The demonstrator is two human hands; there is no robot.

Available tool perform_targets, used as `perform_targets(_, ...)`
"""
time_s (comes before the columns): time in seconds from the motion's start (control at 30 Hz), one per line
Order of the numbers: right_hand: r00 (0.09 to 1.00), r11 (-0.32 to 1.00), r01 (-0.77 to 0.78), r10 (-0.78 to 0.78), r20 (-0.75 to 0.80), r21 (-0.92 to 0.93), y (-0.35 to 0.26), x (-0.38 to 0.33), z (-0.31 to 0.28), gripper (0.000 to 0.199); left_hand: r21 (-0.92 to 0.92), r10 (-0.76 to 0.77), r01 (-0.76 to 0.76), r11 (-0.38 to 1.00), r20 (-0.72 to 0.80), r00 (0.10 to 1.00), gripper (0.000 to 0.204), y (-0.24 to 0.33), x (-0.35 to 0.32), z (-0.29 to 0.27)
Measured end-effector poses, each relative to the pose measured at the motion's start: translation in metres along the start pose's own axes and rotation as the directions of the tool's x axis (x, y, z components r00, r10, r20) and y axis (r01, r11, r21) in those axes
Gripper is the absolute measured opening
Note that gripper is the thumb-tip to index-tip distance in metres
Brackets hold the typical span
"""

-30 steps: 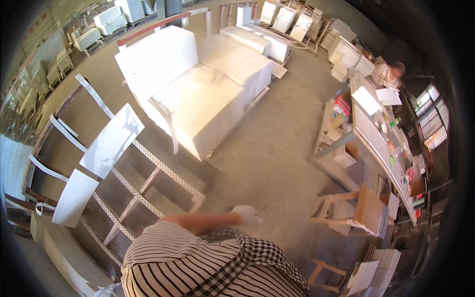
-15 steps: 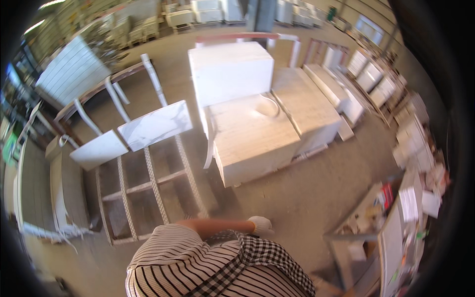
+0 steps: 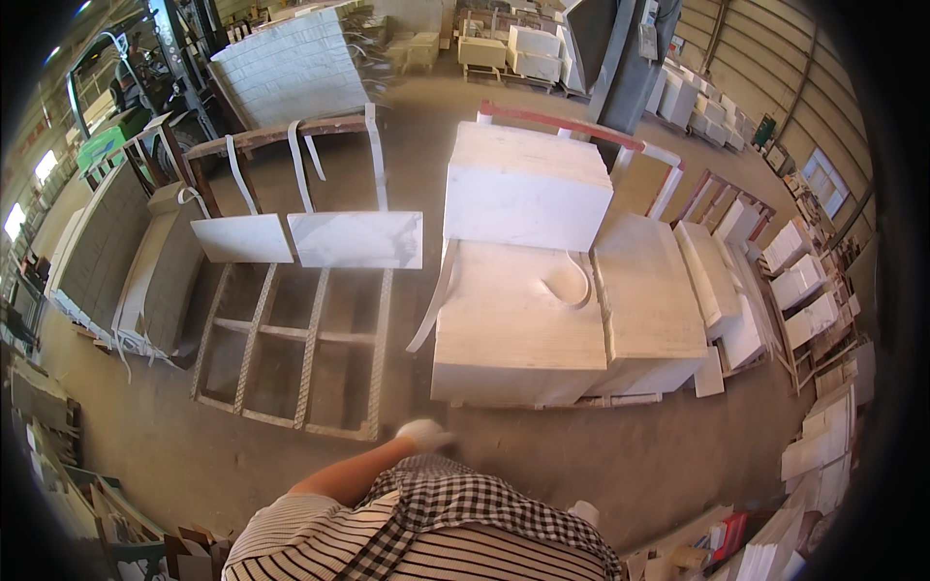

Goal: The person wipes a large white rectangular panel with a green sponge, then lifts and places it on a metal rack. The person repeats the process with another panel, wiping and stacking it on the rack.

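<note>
My left hand (image 3: 424, 436), in a white glove, hangs in front of my body just past the near right corner of a metal rack frame (image 3: 308, 334). It touches nothing that I can see, and its fingers are not distinct. Only a pale gloved bit of my right hand (image 3: 584, 511) shows beside the checked apron; its fingers are hidden. Two white grey-veined slabs, a left one (image 3: 240, 239) and a right one (image 3: 356, 239), lean side by side on the rack's far part. Right of the rack stands a stack of pale slabs (image 3: 518, 320) with a loose strap (image 3: 570, 286) on top.
Taller white slabs (image 3: 528, 189) stand behind that stack, and more slabs (image 3: 649, 286) adjoin it. Bundled slabs (image 3: 160, 261) stand left of the rack. A green forklift (image 3: 111, 140) is at far left, a grey column (image 3: 630, 73) behind. Concrete floor (image 3: 542, 450) lies before me.
My view has turned left, so the rack and stacks sit further right and the forklift shows. My left hand now appears further left in view; a bit of my right hand has come into sight.
</note>
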State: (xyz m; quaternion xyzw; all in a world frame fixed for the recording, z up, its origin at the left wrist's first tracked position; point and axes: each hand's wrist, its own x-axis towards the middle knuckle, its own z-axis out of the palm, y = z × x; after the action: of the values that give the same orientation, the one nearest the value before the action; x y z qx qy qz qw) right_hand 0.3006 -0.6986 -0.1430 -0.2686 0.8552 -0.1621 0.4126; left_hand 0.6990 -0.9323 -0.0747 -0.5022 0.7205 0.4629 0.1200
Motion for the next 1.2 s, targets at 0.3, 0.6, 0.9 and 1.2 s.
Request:
perform_targets(0.3,0.968,0.992,0.122,-0.115,0.223,-0.019,-0.135,0.091,0.036,0.016,-0.134,-0.176,0.159,0.978,-0.119,0.977,0.056,-0.033,0.081,-0.016)
perform_targets(0.6,0.985,0.988,0.008,0.019,0.171,-0.156,-0.151,0.136,0.003,0.017,0.01,0.203,-0.203,0.979,-0.123,0.971,0.055,0.021,0.149,-0.071)
perform_targets(0.9,0.841,0.191,0.54,-0.089,0.533,-0.82,-0.135,0.223,-0.033,0.021,-0.142,0.043,-0.082,0.986,-0.258,0.965,0.049,-0.053,0.184,-0.073)
perform_targets(1.2,0.964,0.787,0.261,-0.24,-0.113,0.559,-0.35,0.438,-0.082,0.02,-0.704,-0.429,0.178,0.688,-0.196,0.882,0.042,-0.002,0.194,-0.132)
